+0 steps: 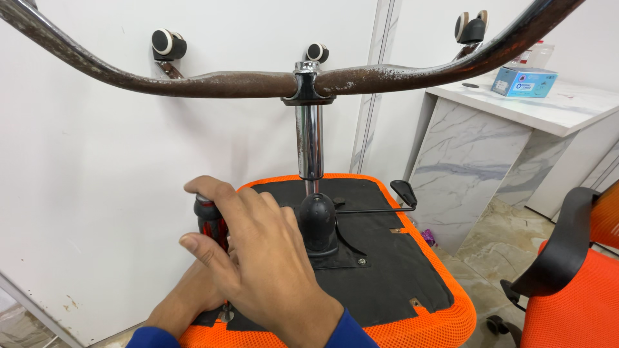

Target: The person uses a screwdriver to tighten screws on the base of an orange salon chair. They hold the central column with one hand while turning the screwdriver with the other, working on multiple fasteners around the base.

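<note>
Right hand [258, 258] over left hand [193, 293] (fingers curled)
</note>
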